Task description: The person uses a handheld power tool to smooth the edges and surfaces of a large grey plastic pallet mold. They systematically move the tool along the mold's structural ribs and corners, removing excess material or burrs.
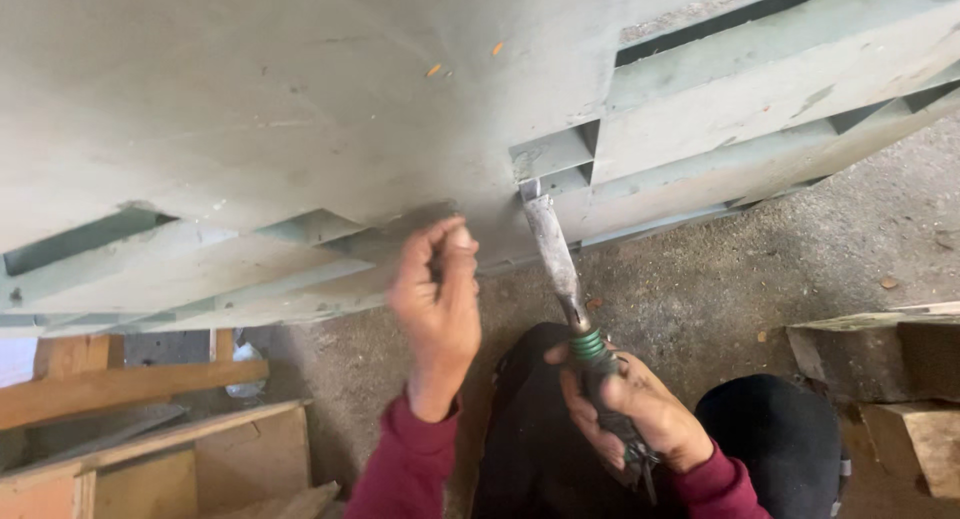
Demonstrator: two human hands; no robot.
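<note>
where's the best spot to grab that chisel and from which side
Best at the dark handle just below the green-banded collar, where the right hand already wraps it. The chisel slants up and away, its blade tip against the edge of the grey-green slatted panel, so the handle is the free end. Come from below, on the person's side.

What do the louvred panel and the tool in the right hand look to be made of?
Louvred panel: apparently wood under matte pale-green paint, scuffed and dusty. Chisel: dull grey metal blade, seemingly steel; dark handle with a green ribbed collar, material unclear, gripped by the right hand.
</note>
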